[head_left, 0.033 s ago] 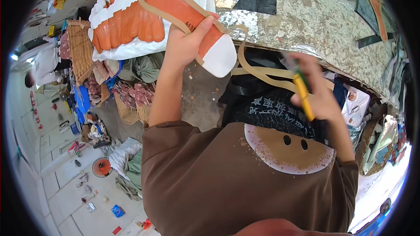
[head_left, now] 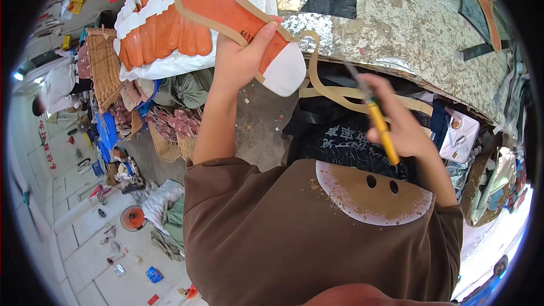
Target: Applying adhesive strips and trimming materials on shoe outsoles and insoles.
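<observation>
My left hand grips an orange insole with a white toe part and a tan band along its edge. The thumb presses on its top face, and the heel end points to the upper left. From the insole's edge a loose tan strip curls away and runs right, beneath my right hand. That hand is closed round a yellow-handled tool with a green collar and a narrow metal blade. Its tip points up and left, near the bench edge and apart from the insole.
Rows of orange and white insoles lie on white sheeting at the upper left. A worn workbench with a black piece spans the upper right. Black material lies before me; a white tray is at right.
My right hand has moved a little left with the tool, whose blade now shows more sharply. The insole in my left hand has shifted only slightly left.
</observation>
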Demonstrator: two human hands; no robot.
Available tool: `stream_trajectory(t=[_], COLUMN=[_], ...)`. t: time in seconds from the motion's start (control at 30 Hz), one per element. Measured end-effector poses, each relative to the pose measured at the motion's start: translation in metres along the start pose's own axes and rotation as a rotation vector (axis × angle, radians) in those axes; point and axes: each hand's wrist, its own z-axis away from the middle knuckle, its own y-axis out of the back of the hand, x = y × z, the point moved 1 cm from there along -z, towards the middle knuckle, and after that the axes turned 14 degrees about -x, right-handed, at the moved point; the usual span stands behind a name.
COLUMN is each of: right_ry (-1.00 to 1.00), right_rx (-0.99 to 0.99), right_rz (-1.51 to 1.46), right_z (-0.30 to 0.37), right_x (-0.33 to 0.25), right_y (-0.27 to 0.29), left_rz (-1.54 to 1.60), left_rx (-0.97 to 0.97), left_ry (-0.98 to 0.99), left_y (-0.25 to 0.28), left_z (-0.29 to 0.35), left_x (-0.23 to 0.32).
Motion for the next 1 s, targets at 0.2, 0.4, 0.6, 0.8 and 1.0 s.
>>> stream_trajectory(t=[0.2,0.4,0.6,0.8,1.0], right_ry=[-0.105,-0.136,-0.111,-0.099,-0.148], right_rx=[-0.071,-0.068,0.013,0.101,0.142], right_rz=[-0.111,-0.154,-0.154,-0.128,-0.139], right_z=[-0.033,-0.036,-0.035,-0.031,0.004], right_x=[0.013,0.002,0.006,0.018,0.020], right_y=[-0.029,-0.026,-0.026,-0.029,0.018], left_rz=[-0.519,-1.008,-1.251,-1.149,-0.499], left_rx=[0.067,0.014,-0.093,-0.121,0.009], left_ry=[-0.330,-0.795,-0.869,-0.874,-0.485], left_y=[-0.023,-0.036,-0.052,-0.053,-0.026], left_z=[0.007,0.021,0.025,0.024,0.036], left_x=[0.006,0.007,0.014,0.010,0.016])
